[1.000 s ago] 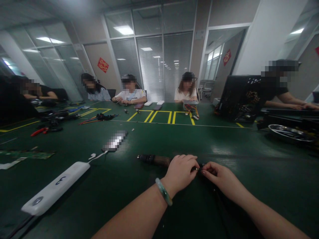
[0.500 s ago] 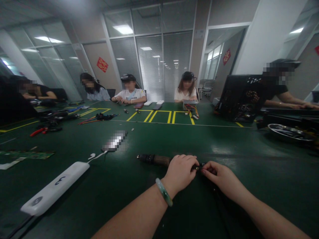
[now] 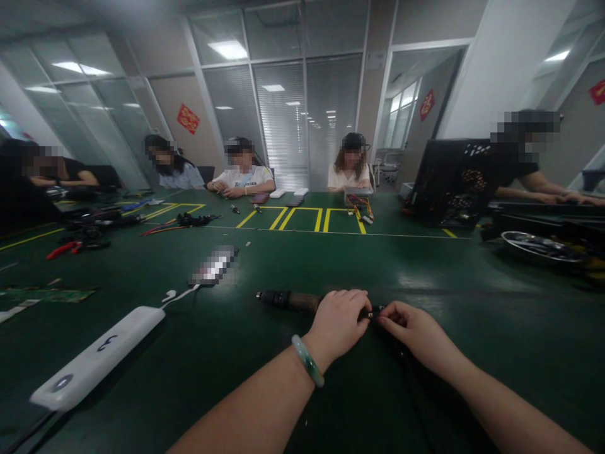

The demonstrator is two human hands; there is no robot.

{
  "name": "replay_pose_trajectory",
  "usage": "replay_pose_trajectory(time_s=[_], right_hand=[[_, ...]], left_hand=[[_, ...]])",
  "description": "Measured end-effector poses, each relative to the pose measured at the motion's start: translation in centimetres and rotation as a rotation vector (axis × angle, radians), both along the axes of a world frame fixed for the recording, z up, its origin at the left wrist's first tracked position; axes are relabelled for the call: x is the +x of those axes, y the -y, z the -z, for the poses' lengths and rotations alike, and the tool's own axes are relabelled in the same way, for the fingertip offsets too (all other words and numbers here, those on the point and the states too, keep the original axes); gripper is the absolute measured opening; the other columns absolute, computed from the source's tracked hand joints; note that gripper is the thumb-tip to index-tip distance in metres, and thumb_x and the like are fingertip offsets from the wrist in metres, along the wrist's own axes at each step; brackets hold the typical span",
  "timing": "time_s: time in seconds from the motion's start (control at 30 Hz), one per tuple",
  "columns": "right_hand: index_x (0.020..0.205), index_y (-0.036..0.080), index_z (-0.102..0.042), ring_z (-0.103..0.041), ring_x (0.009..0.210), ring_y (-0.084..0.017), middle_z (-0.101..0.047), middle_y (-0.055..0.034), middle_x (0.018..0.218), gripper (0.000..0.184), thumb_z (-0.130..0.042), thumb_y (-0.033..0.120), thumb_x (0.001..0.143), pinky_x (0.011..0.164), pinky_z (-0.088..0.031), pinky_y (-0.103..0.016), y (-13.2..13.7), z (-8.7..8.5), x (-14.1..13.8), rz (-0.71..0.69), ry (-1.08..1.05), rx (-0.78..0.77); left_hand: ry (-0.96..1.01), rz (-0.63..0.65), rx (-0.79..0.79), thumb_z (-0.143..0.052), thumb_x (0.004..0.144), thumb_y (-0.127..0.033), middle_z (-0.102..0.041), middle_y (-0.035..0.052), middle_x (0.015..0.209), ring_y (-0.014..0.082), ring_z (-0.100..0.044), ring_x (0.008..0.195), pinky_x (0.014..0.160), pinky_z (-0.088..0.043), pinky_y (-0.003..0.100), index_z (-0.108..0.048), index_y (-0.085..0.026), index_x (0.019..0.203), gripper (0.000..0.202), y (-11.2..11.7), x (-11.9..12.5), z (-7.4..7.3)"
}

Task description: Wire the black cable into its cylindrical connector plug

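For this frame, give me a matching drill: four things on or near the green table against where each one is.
1 dark cylindrical tool
2 white oblong plastic box
3 pale green bangle
4 red-handled pliers

A far left of the table
B on the left wrist
C partly under the left hand
D near left, white cable attached

Pairs: 1-C, 2-D, 3-B, 4-A

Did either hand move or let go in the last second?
No. The left hand still grips the tool and the right hand still pinches its end; neither let go. Only the camera shifted a little, so the whole scene sits slightly left. The white box stays put.
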State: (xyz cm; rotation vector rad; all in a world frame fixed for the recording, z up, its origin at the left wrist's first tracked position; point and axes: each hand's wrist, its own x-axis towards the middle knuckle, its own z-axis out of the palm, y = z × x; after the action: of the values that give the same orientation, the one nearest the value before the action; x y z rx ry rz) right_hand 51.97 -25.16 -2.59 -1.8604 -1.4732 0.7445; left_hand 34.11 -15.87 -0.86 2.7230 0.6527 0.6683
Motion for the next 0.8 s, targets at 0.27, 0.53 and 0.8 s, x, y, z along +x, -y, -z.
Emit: replay_pose_trajectory(time_s=[0.27, 0.53, 0.8], right_hand=[[0.087, 0.021, -0.063, -0.064, 0.075, -0.018, -0.070, -0.0003, 0.083, 0.019, -0.055, 0.038, 0.086, 0.066, -0.046, -0.026, -0.05, -0.25, -0.24, 0.006, 0.018, 0.025], [0.088, 0.021, -0.063, -0.064, 0.074, -0.017, -0.069, -0.0003, 0.083, 0.017, -0.055, 0.036, 0.086, 0.064, -0.045, -0.025, 0.08, -0.35, -0.33, 0.002, 0.023, 0.028], [0.088, 0.020, -0.062, -0.064, 0.073, -0.017, -0.068, -0.0002, 0.082, 0.015, -0.055, 0.034, 0.086, 0.063, -0.045, -0.024, 0.08, -0.32, -0.27, -0.009, 0.015, 0.028]], left_hand=[[-0.019, 0.032, 0.019, -0.058, 0.086, -0.019, -0.058, -0.0012, 0.122, 0.0199, -0.053, 0.110, 0.095, -0.040, 0.040, -0.060, -0.025, 0.098, 0.014, 0.07, -0.12, -0.28], [-0.031, 0.011, 0.005, -0.059, 0.086, -0.021, -0.059, 0.0003, 0.122, 0.0204, -0.054, 0.109, 0.093, -0.040, 0.040, -0.061, -0.022, 0.093, 0.007, 0.12, -0.05, -0.37], [-0.001, 0.014, 0.020, -0.062, 0.084, -0.019, -0.062, -0.0012, 0.115, 0.0195, -0.056, 0.103, 0.090, -0.040, 0.037, -0.060, -0.024, 0.098, 0.015, 0.08, 0.07, 0.02]])
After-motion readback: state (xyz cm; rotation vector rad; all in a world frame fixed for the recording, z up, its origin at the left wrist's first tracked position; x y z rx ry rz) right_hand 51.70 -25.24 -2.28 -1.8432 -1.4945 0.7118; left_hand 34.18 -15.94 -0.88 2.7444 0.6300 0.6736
